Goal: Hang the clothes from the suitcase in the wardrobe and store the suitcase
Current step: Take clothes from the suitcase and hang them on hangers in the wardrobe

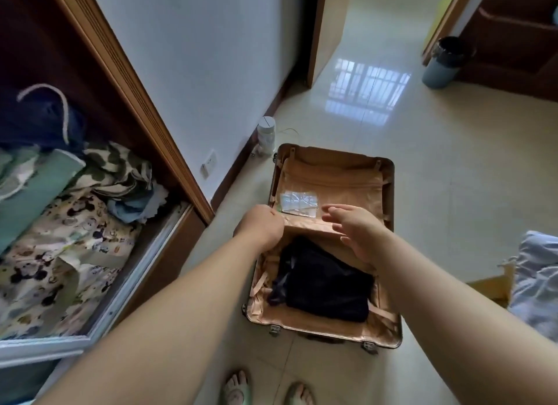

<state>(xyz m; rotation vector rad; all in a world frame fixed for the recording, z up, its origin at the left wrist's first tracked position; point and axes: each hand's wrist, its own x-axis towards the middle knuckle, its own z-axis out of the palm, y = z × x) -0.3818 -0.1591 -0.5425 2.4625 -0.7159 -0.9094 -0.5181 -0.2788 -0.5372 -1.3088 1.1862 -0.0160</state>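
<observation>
Your left hand point(261, 226) is reaching forward on a straight arm, knuckles up. Its fingers are curled and pinch the near left corner of the beige lining flap point(332, 190). Your right hand point(357, 232) is spread, with the fingers straight and the palm turned left. It hangs over the flap's near right edge and holds nothing; you cannot tell whether it touches the cloth.

The suitcase point(389, 338) lies open on the floor point(453, 193), right under both hands. The flap covers its far half, and a clear plastic pouch point(297, 203) lies on the flap between your hands. Its near half holds a pile of folded dark clothes point(323, 283), just near of your hands and between your forearms.

The wardrobe point(126, 81) stands open at the left. On its shelf lie a cartoon-print cloth point(60, 253) and other bundled fabric.
</observation>
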